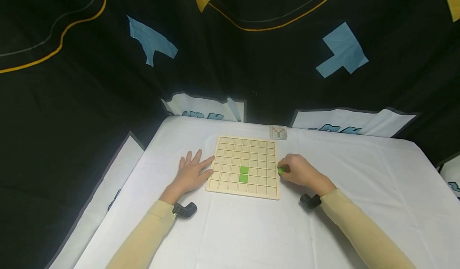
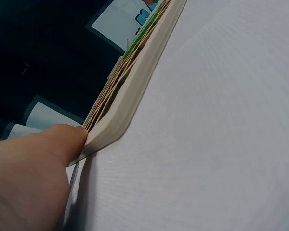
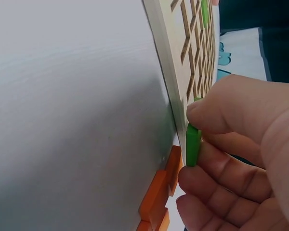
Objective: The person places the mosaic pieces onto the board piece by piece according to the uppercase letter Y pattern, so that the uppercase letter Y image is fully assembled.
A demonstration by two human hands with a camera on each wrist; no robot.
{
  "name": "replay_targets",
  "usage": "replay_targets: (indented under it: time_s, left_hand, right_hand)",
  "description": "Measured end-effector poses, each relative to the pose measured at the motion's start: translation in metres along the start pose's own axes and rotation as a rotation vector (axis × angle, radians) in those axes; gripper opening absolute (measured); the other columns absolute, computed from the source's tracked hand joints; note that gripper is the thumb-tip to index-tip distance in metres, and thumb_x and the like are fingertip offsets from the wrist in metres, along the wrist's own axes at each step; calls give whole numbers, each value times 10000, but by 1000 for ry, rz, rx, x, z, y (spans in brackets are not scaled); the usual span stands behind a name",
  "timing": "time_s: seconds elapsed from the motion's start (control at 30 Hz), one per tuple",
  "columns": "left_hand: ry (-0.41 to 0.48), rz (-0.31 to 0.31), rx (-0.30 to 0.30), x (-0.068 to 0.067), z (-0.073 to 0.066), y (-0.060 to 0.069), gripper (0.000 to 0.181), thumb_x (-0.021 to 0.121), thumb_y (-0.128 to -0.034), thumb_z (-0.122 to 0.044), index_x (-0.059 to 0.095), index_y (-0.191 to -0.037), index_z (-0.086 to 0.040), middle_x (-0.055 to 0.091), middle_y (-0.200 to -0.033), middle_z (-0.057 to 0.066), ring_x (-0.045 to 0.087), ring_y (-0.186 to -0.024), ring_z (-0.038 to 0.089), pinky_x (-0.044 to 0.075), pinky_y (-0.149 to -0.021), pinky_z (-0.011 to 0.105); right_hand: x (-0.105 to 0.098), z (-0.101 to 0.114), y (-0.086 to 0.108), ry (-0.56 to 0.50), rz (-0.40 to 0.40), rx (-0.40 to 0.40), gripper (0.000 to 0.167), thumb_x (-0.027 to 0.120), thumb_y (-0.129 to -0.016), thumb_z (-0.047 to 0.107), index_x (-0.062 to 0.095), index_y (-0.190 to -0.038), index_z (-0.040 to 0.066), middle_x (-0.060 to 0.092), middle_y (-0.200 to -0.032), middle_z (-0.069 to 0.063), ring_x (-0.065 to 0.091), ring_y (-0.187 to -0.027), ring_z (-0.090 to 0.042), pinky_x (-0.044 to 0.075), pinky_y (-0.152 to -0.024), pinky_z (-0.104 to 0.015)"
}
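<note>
A wooden grid board (image 1: 230,187) lies on the white table, with two green square tiles (image 1: 244,170) in adjoining cells, one above the other. With fingers spread, my left hand (image 1: 188,173) rests at the board's left edge; its thumb (image 2: 70,139) touches the rim in the left wrist view. Beside the right edge, my right hand (image 1: 298,169) pinches another green tile (image 3: 193,144) between thumb and fingers. Below that tile, several orange tiles (image 3: 155,195) lie by the board in the right wrist view; the head view hides them behind the hand.
A small card with a printed coloured grid (image 1: 278,132) lies behind the board's far right corner. The white tablecloth (image 1: 251,233) spreads around the board. A dark curtain (image 1: 230,65) hangs past the table's far edge.
</note>
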State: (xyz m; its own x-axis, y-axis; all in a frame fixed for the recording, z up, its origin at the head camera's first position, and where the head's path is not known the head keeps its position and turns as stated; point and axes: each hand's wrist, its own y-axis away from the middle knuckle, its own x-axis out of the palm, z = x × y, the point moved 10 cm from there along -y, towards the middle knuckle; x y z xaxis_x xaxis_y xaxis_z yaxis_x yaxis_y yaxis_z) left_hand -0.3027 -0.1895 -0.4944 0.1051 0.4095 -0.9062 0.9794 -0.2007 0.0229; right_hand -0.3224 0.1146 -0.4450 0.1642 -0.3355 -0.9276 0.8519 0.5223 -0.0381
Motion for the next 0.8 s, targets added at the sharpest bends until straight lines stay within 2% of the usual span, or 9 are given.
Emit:
replay_targets:
  time_s: [0.23, 0.53, 0.8]
  left_hand:
    - [0, 5, -3, 2, 1, 0, 564, 487, -1032, -467, 453, -1551, -247, 172, -1687, 255, 4, -1549, 560, -17, -1224, 730]
    - [4, 0, -1, 0, 0, 0, 562, 493, -1029, -455, 456, -1549, -243, 176, -1683, 263, 5, -1546, 565, -16, -1220, 736]
    - [-6, -5, -4, 2, 2, 0, 563, 489, -1027, -465, 457, -1548, -252, 182, -1684, 257, 14, -1548, 561, -8, -1222, 735]
  right_hand:
    - [0, 7, -5, 0, -9, -35, 271, 771, -779, 17, 772, -1048, -5, 722, -912, -64, 542, -766, -131, 524, -731, -316]
    - [1, 20, -15, -9, -20, -81, 272, 766, -782, 23, 769, -1051, -13, 667, -844, -37, 504, -758, -136, 465, -713, -295]
    - [5, 35, -25, 5, -9, -127, 257, 743, -786, 26, 770, -1040, 6, 711, -907, -58, 509, -775, -136, 479, -717, -296]
